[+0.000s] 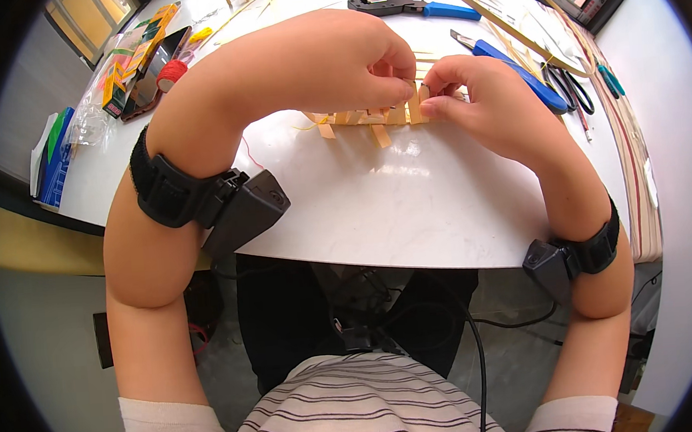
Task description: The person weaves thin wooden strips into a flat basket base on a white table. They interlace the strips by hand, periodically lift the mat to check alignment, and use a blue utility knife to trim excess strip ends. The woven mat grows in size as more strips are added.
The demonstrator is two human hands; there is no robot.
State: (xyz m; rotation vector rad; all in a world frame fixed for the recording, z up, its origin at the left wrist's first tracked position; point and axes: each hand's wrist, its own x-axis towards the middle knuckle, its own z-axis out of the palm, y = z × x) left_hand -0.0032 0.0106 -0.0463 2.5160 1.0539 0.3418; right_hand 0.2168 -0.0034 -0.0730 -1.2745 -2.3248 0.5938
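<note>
A small woven piece of pale, flat bamboo-like strips (395,116) lies on the white table in front of me, with loose strip ends sticking out toward me. My left hand (367,62) reaches over it from the left, its thumb and fingers pinched at the upright strips near the right end. Close beside it, my right hand (482,98) pinches the end of one strip between thumb and forefinger. The fingertips of both hands almost meet. Part of the weave is hidden behind my left hand and wrist.
Blue-handled crimping pliers (391,2) lie at the back. To the right are a blue utility knife (516,72), black-handled scissors (576,91) and long loose strips (522,33). A red thread spool (171,74), yellow-orange boxes (151,38) and booklets (55,158) sit left.
</note>
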